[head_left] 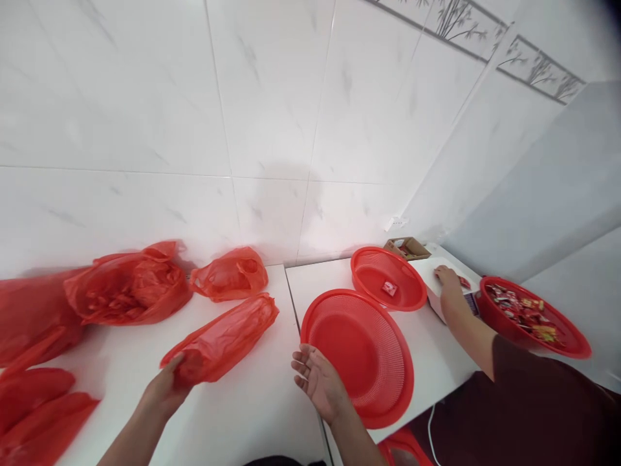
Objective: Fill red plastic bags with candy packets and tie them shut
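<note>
My left hand (169,387) grips the near end of a long red plastic bag (233,333), which stretches over the white table toward the upper right. The bag's thin film covers part of my fingers. My right hand (320,382) is raised palm up at the left rim of a round red plastic colander (347,353), fingers loosely apart and nothing in them. Whether it touches the rim I cannot tell. A smaller knotted red plastic bag (231,274) lies just behind the long one.
More red bags (129,285) crowd the left side by the tiled wall. Behind the colander, a red basin (383,275) holds one small packet (389,288). At right, a co-worker's hand (446,277) rests on a white box (439,301), beside a basin of wrapped sweets (526,314) and a cardboard box (406,248).
</note>
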